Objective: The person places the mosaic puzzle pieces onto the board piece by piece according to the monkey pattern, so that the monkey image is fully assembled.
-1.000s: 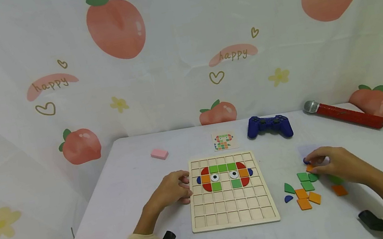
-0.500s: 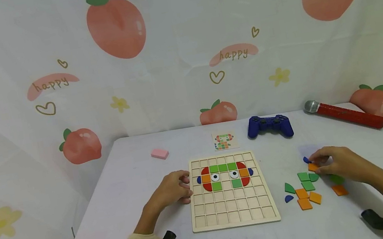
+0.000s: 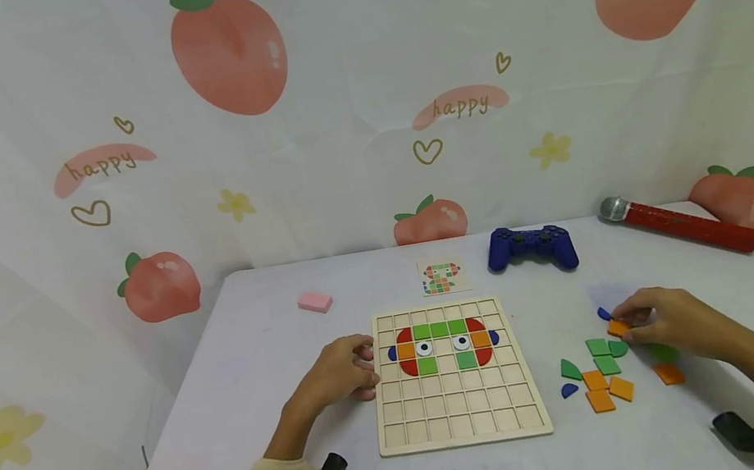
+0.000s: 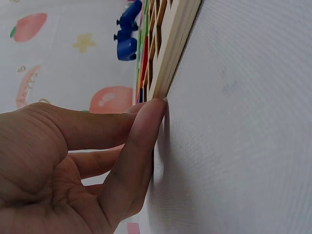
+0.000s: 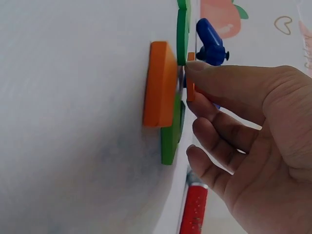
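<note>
The right hand [image 3: 664,320] has moved off the blue half-round piece [image 3: 604,314], leaving it loose, and pinches an orange square tile [image 3: 618,328] right of the wooden grid board [image 3: 443,405], whose left edge the curled left hand [image 3: 336,371] holds. Green tiles [image 3: 606,365] crowd close by; a pattern card [image 3: 458,281] and game controller [image 3: 530,245] lie beyond, blocking neither hand.

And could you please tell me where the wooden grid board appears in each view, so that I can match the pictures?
Head: the wooden grid board lies just below and right of the picture's centre.
Left wrist: top middle, seen nearly edge-on and slanting.
Right wrist: not in it.
Shared landmark: the blue controller, upper right of the board in head, left of it in left wrist, upper right of centre in right wrist.
</note>
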The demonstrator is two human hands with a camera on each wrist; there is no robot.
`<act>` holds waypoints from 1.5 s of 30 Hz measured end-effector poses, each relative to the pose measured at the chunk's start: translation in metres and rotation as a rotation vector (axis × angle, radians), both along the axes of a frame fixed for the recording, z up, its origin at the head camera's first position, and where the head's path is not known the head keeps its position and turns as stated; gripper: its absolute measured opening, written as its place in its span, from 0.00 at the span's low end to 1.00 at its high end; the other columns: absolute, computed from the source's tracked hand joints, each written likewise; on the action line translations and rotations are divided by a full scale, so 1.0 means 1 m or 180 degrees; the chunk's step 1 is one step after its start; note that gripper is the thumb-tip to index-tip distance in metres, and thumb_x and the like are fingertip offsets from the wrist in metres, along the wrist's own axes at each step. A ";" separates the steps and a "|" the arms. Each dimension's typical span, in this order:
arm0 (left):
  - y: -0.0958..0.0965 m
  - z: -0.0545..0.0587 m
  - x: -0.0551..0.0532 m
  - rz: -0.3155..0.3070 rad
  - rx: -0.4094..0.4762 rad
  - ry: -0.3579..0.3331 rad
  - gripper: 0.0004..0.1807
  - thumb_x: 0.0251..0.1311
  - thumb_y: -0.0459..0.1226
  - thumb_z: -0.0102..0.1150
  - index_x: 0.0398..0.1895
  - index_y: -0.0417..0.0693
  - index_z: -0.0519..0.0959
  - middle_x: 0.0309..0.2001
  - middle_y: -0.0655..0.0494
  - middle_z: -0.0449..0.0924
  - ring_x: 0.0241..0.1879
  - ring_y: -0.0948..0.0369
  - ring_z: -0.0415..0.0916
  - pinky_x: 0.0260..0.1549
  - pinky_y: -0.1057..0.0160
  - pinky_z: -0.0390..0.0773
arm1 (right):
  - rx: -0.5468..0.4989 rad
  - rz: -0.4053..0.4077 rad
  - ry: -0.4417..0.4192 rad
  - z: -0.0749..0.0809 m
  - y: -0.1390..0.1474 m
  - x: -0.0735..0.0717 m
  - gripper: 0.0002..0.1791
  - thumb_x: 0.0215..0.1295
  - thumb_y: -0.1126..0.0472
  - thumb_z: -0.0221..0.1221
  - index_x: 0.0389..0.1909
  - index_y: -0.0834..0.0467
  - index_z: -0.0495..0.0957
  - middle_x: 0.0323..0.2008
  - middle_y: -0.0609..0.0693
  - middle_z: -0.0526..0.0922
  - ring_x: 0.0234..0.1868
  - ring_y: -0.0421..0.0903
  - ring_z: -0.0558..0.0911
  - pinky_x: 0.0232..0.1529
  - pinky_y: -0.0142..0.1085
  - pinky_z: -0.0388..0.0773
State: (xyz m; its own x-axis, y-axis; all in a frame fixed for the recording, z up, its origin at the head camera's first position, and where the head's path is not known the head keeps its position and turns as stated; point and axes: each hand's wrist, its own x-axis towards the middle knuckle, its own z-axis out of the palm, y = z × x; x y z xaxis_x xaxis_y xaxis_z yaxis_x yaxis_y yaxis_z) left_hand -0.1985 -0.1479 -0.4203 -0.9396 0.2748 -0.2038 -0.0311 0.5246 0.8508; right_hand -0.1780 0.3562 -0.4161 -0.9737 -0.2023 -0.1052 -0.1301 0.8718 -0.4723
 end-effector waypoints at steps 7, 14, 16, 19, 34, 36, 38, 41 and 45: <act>0.000 0.000 0.000 -0.0007 -0.0058 0.0019 0.35 0.57 0.19 0.69 0.70 0.29 0.73 0.51 0.45 0.79 0.36 0.59 0.81 0.30 0.61 0.90 | -0.0082 0.0103 0.0095 0.003 -0.013 0.002 0.19 0.64 0.56 0.73 0.52 0.63 0.87 0.43 0.49 0.85 0.44 0.49 0.78 0.43 0.41 0.83; 0.000 0.000 -0.001 -0.0018 -0.0068 0.0025 0.35 0.57 0.20 0.69 0.70 0.29 0.73 0.51 0.45 0.79 0.35 0.60 0.81 0.30 0.61 0.90 | -0.0170 0.0308 0.0214 0.003 -0.042 0.003 0.20 0.63 0.54 0.74 0.52 0.59 0.87 0.42 0.45 0.83 0.43 0.46 0.76 0.40 0.31 0.79; 0.000 -0.001 -0.001 -0.0016 -0.0050 0.0013 0.35 0.57 0.20 0.69 0.70 0.29 0.73 0.51 0.46 0.78 0.35 0.59 0.81 0.30 0.61 0.90 | -0.0219 0.0390 0.0222 0.003 -0.051 0.001 0.20 0.63 0.54 0.75 0.52 0.59 0.87 0.41 0.45 0.82 0.42 0.45 0.75 0.38 0.31 0.78; 0.000 0.000 0.000 -0.0008 -0.0042 -0.0003 0.34 0.58 0.20 0.69 0.70 0.30 0.73 0.51 0.46 0.78 0.36 0.59 0.81 0.30 0.61 0.90 | -0.0278 0.0504 0.0214 0.003 -0.065 -0.002 0.20 0.62 0.53 0.75 0.51 0.58 0.87 0.40 0.44 0.82 0.41 0.44 0.75 0.38 0.31 0.78; 0.001 0.002 0.000 -0.0009 -0.0064 0.0016 0.34 0.57 0.20 0.69 0.70 0.29 0.73 0.51 0.46 0.79 0.36 0.59 0.81 0.30 0.61 0.90 | -0.0463 0.1028 0.0030 0.003 -0.139 -0.017 0.15 0.64 0.52 0.74 0.51 0.50 0.88 0.43 0.40 0.83 0.47 0.44 0.76 0.50 0.38 0.81; 0.000 0.001 0.000 -0.0013 -0.0066 0.0018 0.34 0.57 0.20 0.69 0.70 0.29 0.73 0.50 0.46 0.79 0.36 0.59 0.81 0.30 0.61 0.90 | -0.0459 0.1140 0.0056 0.002 -0.147 -0.018 0.16 0.65 0.52 0.74 0.51 0.50 0.88 0.45 0.40 0.84 0.48 0.44 0.76 0.52 0.40 0.81; 0.000 0.001 0.000 -0.0013 -0.0067 0.0019 0.34 0.57 0.20 0.69 0.70 0.29 0.73 0.50 0.46 0.79 0.36 0.59 0.81 0.30 0.61 0.90 | -0.0455 0.1242 0.0083 0.002 -0.155 -0.020 0.15 0.64 0.53 0.74 0.51 0.50 0.88 0.46 0.40 0.84 0.50 0.44 0.76 0.55 0.42 0.81; 0.000 0.001 0.000 -0.0013 -0.0062 0.0018 0.34 0.57 0.19 0.69 0.70 0.29 0.73 0.50 0.46 0.78 0.36 0.59 0.81 0.30 0.61 0.90 | -0.0495 0.1361 0.0094 0.001 -0.166 -0.020 0.14 0.65 0.54 0.74 0.50 0.50 0.88 0.46 0.40 0.84 0.50 0.44 0.76 0.54 0.42 0.80; 0.000 0.002 0.000 -0.0010 -0.0070 0.0020 0.34 0.57 0.19 0.69 0.70 0.29 0.73 0.50 0.46 0.78 0.35 0.59 0.81 0.30 0.61 0.90 | -0.0523 0.1498 0.0109 0.002 -0.182 -0.020 0.14 0.65 0.55 0.74 0.50 0.51 0.88 0.44 0.39 0.83 0.47 0.44 0.75 0.50 0.38 0.78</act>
